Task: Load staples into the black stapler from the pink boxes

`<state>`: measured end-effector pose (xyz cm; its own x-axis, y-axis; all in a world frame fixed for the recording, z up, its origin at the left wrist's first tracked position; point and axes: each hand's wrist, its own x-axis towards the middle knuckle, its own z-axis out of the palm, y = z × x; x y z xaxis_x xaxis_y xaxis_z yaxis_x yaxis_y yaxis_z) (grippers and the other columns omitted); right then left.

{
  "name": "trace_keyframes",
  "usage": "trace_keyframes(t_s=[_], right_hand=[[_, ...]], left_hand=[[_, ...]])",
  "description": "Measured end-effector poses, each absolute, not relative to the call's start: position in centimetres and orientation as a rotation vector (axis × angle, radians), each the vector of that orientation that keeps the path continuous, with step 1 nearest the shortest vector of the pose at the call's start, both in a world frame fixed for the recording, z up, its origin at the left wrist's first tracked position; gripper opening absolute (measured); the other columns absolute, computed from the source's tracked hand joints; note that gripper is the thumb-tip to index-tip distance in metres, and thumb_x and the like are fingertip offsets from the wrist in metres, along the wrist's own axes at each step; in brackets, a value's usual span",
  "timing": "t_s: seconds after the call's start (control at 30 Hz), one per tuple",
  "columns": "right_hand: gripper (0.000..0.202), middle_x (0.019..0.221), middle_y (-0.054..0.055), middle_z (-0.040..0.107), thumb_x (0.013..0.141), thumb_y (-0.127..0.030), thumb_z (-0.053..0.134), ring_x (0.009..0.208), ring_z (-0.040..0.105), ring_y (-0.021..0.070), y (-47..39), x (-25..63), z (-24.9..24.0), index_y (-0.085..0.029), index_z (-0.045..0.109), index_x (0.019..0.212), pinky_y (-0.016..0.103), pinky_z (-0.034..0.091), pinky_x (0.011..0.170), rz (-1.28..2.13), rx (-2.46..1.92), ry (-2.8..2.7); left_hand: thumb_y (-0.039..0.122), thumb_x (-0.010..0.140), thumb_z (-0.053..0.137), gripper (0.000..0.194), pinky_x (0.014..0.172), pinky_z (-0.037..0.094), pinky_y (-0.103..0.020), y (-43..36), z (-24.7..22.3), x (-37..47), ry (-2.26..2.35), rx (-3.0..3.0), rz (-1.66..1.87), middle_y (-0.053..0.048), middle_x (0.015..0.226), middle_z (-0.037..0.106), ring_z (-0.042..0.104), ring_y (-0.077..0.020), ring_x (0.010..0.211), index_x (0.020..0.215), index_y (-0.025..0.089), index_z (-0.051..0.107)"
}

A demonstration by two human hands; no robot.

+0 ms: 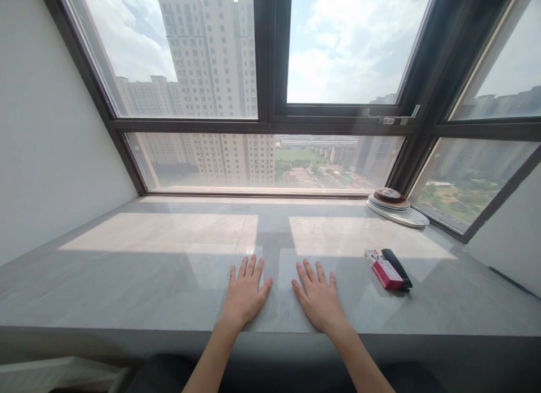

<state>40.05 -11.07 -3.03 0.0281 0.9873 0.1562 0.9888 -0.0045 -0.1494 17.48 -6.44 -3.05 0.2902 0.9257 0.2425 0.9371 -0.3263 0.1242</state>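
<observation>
My left hand [245,291] lies palm down on the grey stone windowsill [127,286], its fingers spread and nothing under or in them that I can see. To its right, my right hand [318,294] rests flat in the same way, fingers apart, with a gap of bare stone between the two thumbs. Nearest to the right hand, some way off to its right, are a pink and white box [385,271] and a black, elongated item [396,268] lying side by side. Neither hand touches them.
A stack of round plates or discs [397,204] stands in the far right corner by the window frame [268,125]. White walls [63,128] bound the sill on both sides. The sill's front edge [127,329] runs below my wrists. Something white and slatted [63,373] sits lower left.
</observation>
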Motion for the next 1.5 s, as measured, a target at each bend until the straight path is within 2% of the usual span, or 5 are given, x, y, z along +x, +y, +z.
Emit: trace_keyframes(t_s=[0.8,1.07,1.23,1.33,1.5], right_hand=[[0.061,0.166,0.000,0.018,0.102,-0.056,0.029,0.152,0.007,0.0351,-11.7,40.3,-3.3,-0.033,0.028,0.159,0.062,0.003,0.118,-0.031,-2.034,-2.047],[0.056,0.161,0.004,0.033,0.098,-0.051,0.045,0.151,0.018,0.0349,-11.9,40.2,-2.7,-0.031,0.046,0.151,0.062,0.006,0.119,0.131,-1.867,-1.939],[0.046,0.128,0.007,0.067,0.098,-0.054,0.045,0.114,0.063,0.0264,-12.8,45.3,0.6,-0.028,0.066,0.130,0.038,0.051,0.093,0.538,-1.509,-1.597],[0.053,0.102,0.007,0.072,0.092,-0.061,0.050,0.078,0.065,0.0215,-13.1,53.9,2.5,-0.025,0.067,0.127,0.031,0.049,0.067,0.258,-1.693,-1.307],[0.062,0.072,0.009,0.065,0.086,-0.065,0.053,0.060,0.055,0.0206,-12.7,67.6,2.5,-0.016,0.069,0.121,0.034,0.039,0.060,0.311,-2.096,-1.060]], left_hand=[[0.059,0.098,0.031,0.064,0.119,0.009,-0.063,-8.0,-3.3,18.9,-1.856,-2.414,-0.477,-0.007,0.165,0.024,0.017,-0.0349,0.152,0.155,0.030,0.035],[0.062,0.097,0.027,0.074,0.118,0.004,-0.065,-7.3,-4.1,21.2,-1.876,-2.344,-0.483,-0.012,0.165,0.022,0.009,-0.0412,0.152,0.157,0.019,0.032],[0.066,0.097,0.025,0.076,0.119,0.006,-0.064,-7.2,-4.1,20.8,-1.889,-2.386,-0.455,-0.011,0.166,0.020,0.008,-0.0407,0.153,0.157,0.020,0.031],[0.066,0.097,0.024,0.076,0.119,0.005,-0.064,-7.2,-4.1,20.8,-1.902,-2.388,-0.452,-0.011,0.166,0.019,0.007,-0.0402,0.153,0.157,0.020,0.031],[0.063,0.097,0.030,0.073,0.119,0.004,-0.064,-7.1,-4.1,21.0,-1.906,-2.395,-0.520,-0.012,0.165,0.021,0.006,-0.0400,0.153,0.155,0.019,0.035]])
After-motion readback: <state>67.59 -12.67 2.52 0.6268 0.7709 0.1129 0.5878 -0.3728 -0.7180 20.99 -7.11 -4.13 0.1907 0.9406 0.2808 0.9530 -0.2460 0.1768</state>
